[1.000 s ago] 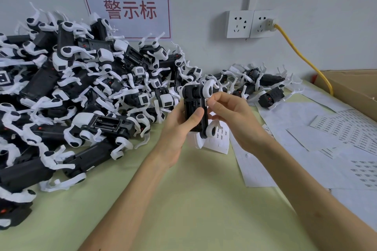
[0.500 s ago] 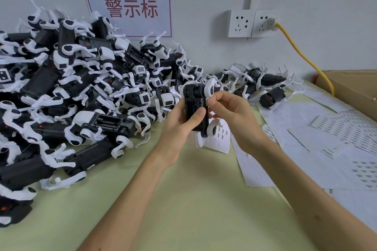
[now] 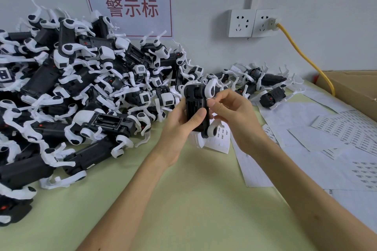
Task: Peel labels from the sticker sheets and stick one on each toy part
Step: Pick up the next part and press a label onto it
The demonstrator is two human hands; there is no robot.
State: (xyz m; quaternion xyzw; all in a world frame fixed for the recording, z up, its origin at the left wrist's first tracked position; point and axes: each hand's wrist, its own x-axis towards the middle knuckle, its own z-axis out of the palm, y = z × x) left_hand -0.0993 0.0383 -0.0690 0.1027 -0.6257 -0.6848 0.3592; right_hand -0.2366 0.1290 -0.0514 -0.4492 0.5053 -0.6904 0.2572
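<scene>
A black toy body with white legs (image 3: 196,106) stands upright above the table's middle, gripped by my left hand (image 3: 180,123) with the thumb across its front. My right hand (image 3: 232,116) sits against the part's right side, its thumb and forefinger pinched together at the upper right edge; whatever they pinch is too small to make out. A small sticker sheet (image 3: 219,138) lies on the table just behind and below the held part. A big heap of the same black and white toy parts (image 3: 85,91) fills the left side.
More sticker sheets and backing papers (image 3: 330,140) cover the table's right side. A cardboard box (image 3: 350,87) stands at the far right, with a yellow cable (image 3: 304,57) running to wall sockets (image 3: 253,23). A few toy parts (image 3: 271,89) lie near the wall.
Both hands and the held toy part stay almost in place. The right fingers have shifted slightly along the part's upper right edge.
</scene>
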